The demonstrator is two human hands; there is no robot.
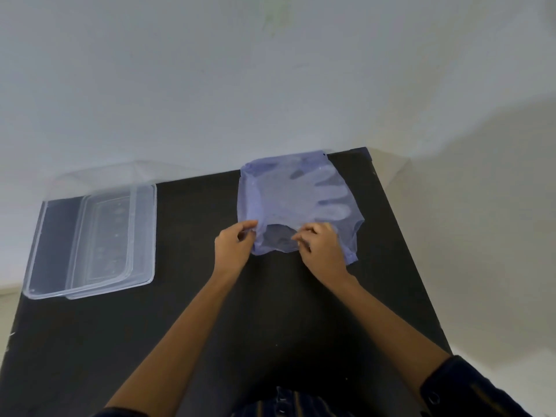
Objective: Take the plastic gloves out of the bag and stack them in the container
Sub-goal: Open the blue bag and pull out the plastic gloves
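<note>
Both hands work the near, open edge of the bag (296, 203): the left hand (233, 249) pinches its left lip and the right hand (322, 251) grips plastic at the mouth, so I would spread the lips wide and draw one layer out flat. The bag is pale blue and translucent, plastic gloves (304, 192) showing through fingers-rightward; the clear container (90, 239), no gloves visible inside, sits well left of the bag on the dark table (195, 326)
</note>
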